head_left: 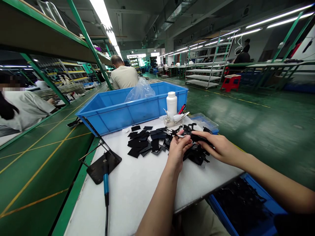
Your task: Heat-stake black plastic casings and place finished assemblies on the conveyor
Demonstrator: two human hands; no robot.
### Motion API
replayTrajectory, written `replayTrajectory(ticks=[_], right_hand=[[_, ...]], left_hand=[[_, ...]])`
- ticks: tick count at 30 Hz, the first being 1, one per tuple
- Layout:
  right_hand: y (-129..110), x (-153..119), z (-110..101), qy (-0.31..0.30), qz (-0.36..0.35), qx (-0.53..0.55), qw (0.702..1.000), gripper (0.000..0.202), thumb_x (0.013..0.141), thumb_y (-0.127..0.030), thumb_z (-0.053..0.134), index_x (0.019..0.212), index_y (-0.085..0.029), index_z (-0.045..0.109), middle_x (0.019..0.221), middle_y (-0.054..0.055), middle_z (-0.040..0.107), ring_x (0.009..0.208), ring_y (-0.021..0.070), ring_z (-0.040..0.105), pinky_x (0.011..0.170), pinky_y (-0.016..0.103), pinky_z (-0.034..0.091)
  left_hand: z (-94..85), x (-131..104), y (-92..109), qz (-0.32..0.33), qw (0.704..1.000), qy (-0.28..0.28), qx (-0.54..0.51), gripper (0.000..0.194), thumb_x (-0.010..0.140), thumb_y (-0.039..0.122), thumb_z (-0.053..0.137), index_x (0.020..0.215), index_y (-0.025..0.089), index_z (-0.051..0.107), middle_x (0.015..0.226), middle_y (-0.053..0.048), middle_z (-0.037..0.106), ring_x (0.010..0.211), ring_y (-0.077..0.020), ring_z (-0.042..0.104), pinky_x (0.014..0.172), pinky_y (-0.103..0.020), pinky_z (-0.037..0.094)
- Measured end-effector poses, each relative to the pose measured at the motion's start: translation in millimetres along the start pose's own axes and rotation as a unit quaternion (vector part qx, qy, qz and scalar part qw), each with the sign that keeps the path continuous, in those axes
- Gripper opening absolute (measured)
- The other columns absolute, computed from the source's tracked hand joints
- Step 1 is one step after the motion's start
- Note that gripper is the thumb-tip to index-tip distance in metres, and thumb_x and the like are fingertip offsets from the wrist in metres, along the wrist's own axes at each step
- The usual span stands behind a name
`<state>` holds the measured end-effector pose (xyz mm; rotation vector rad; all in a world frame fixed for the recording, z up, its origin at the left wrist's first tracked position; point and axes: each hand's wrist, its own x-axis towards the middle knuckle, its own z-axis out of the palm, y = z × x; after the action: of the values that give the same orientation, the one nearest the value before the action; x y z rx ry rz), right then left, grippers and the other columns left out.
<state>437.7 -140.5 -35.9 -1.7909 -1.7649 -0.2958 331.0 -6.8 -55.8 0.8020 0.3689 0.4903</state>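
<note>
Over the pile of black parts [197, 155], my left hand [177, 149] is closed, with its thumb and fingers pinching one end of a black plastic part [200, 138]. A thin silvery strip shows by its fingertips; I cannot tell if it belongs to the part. From the other side my right hand [219, 146] grips the same part with bent fingers. My fingers cover much of its shape. Left of the hands, flat black rectangular pieces [137, 143] lie scattered on the white tabletop [137, 186].
A blue bin [118, 118] with a clear plastic bag [140, 90] stands behind. Near it are a white bottle [171, 103] and a small tool box [172, 122]. A soldering iron [106, 185] rests on its stand at left. Another blue bin [221, 213] sits below right. A co-worker [124, 77] sits ahead.
</note>
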Motion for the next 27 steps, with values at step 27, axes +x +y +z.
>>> replayTrajectory(ticks=[27], right_hand=[[2.6, -2.0, -1.4, -0.003, -0.012, -0.002, 1.0, 0.039, 0.098, -0.02, 0.038, 0.136, -0.024, 0.036, 0.116, 0.006, 0.064, 0.093, 0.0204, 0.066, 0.078, 0.032, 0.053]], left_hand=[[0.2, -0.8, 0.3, -0.002, 1.0, -0.013, 0.003, 0.058, 0.061, 0.021, 0.078, 0.114, 0.016, 0.054, 0.077, 0.0, 0.061, 0.074, -0.0125, 0.061, 0.082, -0.029, 0.047]])
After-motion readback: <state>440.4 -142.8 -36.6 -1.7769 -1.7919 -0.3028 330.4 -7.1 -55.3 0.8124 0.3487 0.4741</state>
